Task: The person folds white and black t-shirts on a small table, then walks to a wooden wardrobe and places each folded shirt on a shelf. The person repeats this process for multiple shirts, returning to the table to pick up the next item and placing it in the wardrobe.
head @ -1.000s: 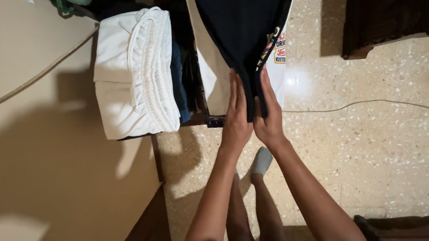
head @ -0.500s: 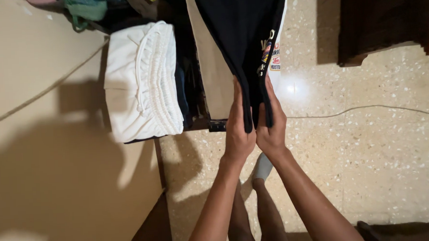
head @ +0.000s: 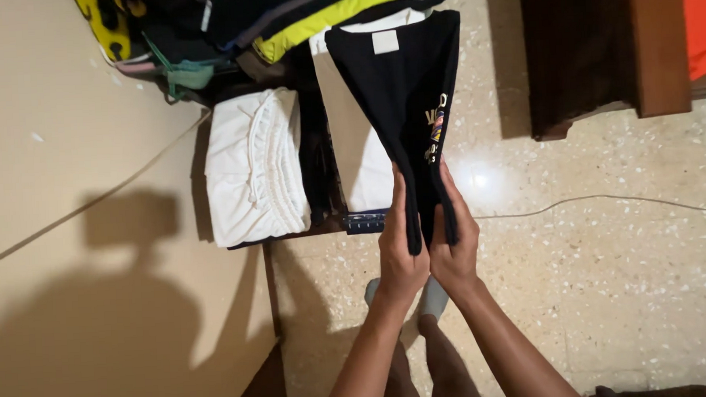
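Note:
A black T-shirt (head: 400,85) with a printed design on one side hangs from both my hands, folded lengthwise, its wide end lying away from me on a white garment (head: 364,174). My left hand (head: 400,248) pinches the near edge of the shirt from the left. My right hand (head: 454,242) pinches the same edge from the right, and the two hands press together. My feet in grey socks (head: 433,297) stand on the speckled floor below them.
A folded white garment with an elastic waistband (head: 255,171) lies left of the shirt. A heap of dark, yellow and green clothes (head: 226,25) sits beyond it. A beige wall (head: 69,235) fills the left. Dark wooden furniture (head: 592,45) stands at upper right. A thin cable (head: 607,202) crosses the floor.
Both hands have drawn the black shirt toward me. The view has shifted, so the clothes heap and the shirt's far end with its white label now show.

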